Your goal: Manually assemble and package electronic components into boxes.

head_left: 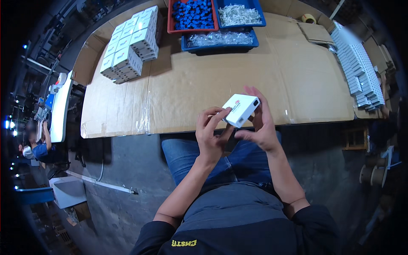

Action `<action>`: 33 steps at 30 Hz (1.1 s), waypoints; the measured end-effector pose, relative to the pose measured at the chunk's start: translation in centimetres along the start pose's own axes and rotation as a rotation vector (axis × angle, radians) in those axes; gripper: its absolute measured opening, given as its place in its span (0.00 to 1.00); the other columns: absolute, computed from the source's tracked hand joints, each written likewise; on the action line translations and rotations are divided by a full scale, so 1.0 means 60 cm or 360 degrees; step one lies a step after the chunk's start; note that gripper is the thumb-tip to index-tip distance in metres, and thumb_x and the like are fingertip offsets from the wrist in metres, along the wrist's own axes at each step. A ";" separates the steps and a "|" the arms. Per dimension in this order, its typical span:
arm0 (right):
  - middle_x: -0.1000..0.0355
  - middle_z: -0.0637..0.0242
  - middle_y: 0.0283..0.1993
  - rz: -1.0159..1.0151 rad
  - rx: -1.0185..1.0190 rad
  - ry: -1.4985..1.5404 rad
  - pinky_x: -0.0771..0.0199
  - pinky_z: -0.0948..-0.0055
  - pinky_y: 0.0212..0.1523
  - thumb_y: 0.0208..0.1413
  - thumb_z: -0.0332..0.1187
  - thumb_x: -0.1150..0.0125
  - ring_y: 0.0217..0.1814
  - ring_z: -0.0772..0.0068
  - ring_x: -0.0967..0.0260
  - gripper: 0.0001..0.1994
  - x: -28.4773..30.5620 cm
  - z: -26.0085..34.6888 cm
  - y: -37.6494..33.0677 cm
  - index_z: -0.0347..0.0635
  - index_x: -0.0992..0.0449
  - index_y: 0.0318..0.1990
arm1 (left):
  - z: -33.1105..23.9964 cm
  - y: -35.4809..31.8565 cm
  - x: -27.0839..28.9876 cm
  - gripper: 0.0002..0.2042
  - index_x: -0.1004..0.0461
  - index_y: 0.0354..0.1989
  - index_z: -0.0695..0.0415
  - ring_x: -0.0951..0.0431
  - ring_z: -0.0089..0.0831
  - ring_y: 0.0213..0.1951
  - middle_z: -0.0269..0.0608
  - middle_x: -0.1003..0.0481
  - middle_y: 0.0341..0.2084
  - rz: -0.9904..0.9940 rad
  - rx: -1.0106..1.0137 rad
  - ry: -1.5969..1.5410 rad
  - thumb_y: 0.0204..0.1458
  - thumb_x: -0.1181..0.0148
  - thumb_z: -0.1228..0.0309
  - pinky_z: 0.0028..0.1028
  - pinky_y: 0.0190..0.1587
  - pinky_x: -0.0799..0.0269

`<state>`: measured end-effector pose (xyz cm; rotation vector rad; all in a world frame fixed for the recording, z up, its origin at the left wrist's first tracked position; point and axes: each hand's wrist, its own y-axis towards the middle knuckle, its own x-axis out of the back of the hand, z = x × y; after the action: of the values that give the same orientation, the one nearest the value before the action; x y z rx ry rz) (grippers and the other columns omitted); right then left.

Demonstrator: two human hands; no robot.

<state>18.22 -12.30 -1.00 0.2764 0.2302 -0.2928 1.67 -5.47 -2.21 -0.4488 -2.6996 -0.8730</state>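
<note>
The small white box (240, 109) was held up between both hands, just above the near edge of the cardboard-covered table (204, 85) and over the person's lap. The left hand (212, 134) pinched its near-left corner between fingertips and thumb; the right hand (260, 123) cupped the far side, fingers spread along the long edge and thumb under the near end. Both hands were closed on it, neither gripping hard. It looked light and stiff, a thin carton with smooth, probably slick faces that would dent if squeezed mid-panel. The edges and corners, where the board is folded, seemed the safest hold. Beyond the fingers, well apart, lay a stack of similar white boxes (127, 46), a red tray of blue parts (192, 15) and blue trays of clear pieces (221, 39)
</note>
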 end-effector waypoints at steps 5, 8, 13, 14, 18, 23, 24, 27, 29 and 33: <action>0.54 0.49 0.81 0.0072 0.0362 -0.0369 0.36 0.55 0.74 0.41 0.25 0.17 0.81 0.54 0.48 0.54 -0.010 0.044 -0.021 0.47 0.49 0.74 | -0.022 0.008 -0.003 0.30 0.22 0.58 0.53 0.23 0.44 0.52 0.48 0.26 0.52 0.0049 -0.0320 -0.0038 0.41 0.25 0.79 0.36 0.54 0.23; 0.52 0.47 0.79 0.0111 0.0635 -0.0776 0.37 0.56 0.75 0.43 0.24 0.19 0.81 0.52 0.49 0.52 0.005 0.068 -0.017 0.45 0.49 0.74 | -0.030 0.008 -0.018 0.38 0.29 0.64 0.54 0.22 0.46 0.52 0.51 0.29 0.56 0.0067 -0.0235 -0.0155 0.39 0.24 0.78 0.37 0.56 0.23; 0.34 0.55 0.66 -0.0071 0.0354 -0.0515 0.36 0.61 0.71 0.48 0.31 0.22 0.69 0.61 0.35 0.45 0.065 0.084 -0.021 0.43 0.45 0.72 | -0.019 -0.019 -0.046 0.35 0.33 0.65 0.60 0.22 0.43 0.50 0.53 0.30 0.57 0.0355 0.0084 -0.0146 0.48 0.25 0.75 0.37 0.53 0.23; 0.34 0.55 0.66 -0.0128 0.0374 -0.0548 0.36 0.61 0.71 0.48 0.31 0.22 0.69 0.61 0.35 0.45 0.093 0.077 -0.023 0.43 0.45 0.72 | -0.012 -0.027 -0.053 0.33 0.33 0.65 0.60 0.21 0.42 0.50 0.52 0.30 0.57 0.0430 0.0139 -0.0176 0.49 0.26 0.76 0.36 0.52 0.23; 0.33 0.65 0.51 -0.0295 0.0161 -0.0412 0.29 0.66 0.60 0.58 0.41 0.31 0.56 0.70 0.31 0.27 0.189 0.042 -0.015 0.41 0.34 0.61 | -0.006 -0.037 -0.078 0.27 0.30 0.62 0.60 0.21 0.39 0.48 0.49 0.26 0.54 0.0654 0.0285 -0.0143 0.53 0.30 0.77 0.35 0.52 0.24; 0.31 0.66 0.39 -0.0891 0.0195 0.0173 0.26 0.71 0.45 0.66 0.54 0.43 0.41 0.73 0.30 0.21 0.330 -0.003 -0.025 0.43 0.30 0.48 | 0.010 -0.039 -0.126 0.19 0.26 0.57 0.62 0.20 0.36 0.47 0.47 0.23 0.49 0.0782 0.0321 -0.0113 0.56 0.34 0.78 0.33 0.53 0.26; 0.32 0.66 0.37 -0.0924 0.0136 0.0251 0.27 0.72 0.43 0.67 0.61 0.47 0.38 0.74 0.30 0.26 0.370 -0.007 -0.036 0.44 0.29 0.44 | 0.005 -0.034 -0.140 0.19 0.26 0.57 0.62 0.20 0.37 0.48 0.47 0.22 0.48 0.0825 0.0301 -0.0086 0.57 0.34 0.78 0.33 0.54 0.26; 0.31 0.68 0.31 -0.1023 -0.0100 0.0583 0.28 0.71 0.35 0.68 0.67 0.55 0.31 0.75 0.31 0.32 0.421 0.033 -0.012 0.45 0.27 0.33 | 0.027 -0.011 -0.165 0.18 0.25 0.56 0.60 0.21 0.40 0.50 0.47 0.22 0.48 0.0868 0.0256 -0.0065 0.57 0.34 0.77 0.35 0.55 0.27; 0.30 0.69 0.28 -0.1091 -0.0219 0.0777 0.27 0.72 0.33 0.68 0.64 0.50 0.29 0.76 0.30 0.30 0.467 0.049 0.015 0.45 0.25 0.32 | 0.037 0.011 -0.183 0.17 0.24 0.54 0.60 0.21 0.43 0.51 0.46 0.22 0.49 0.0845 0.0047 0.0122 0.56 0.34 0.77 0.37 0.55 0.27; 0.26 0.65 0.32 -0.0925 -0.0626 0.0855 0.24 0.71 0.26 0.66 0.50 0.41 0.23 0.74 0.29 0.18 0.622 0.043 0.096 0.43 0.24 0.34 | 0.057 0.059 -0.232 0.17 0.23 0.54 0.57 0.24 0.44 0.51 0.44 0.22 0.48 0.0806 0.0084 0.0145 0.55 0.34 0.75 0.39 0.57 0.32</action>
<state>55.26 -17.14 -7.01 -0.1178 0.8944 -0.7358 15.17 -3.55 -7.84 -0.9951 -2.3494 -0.6536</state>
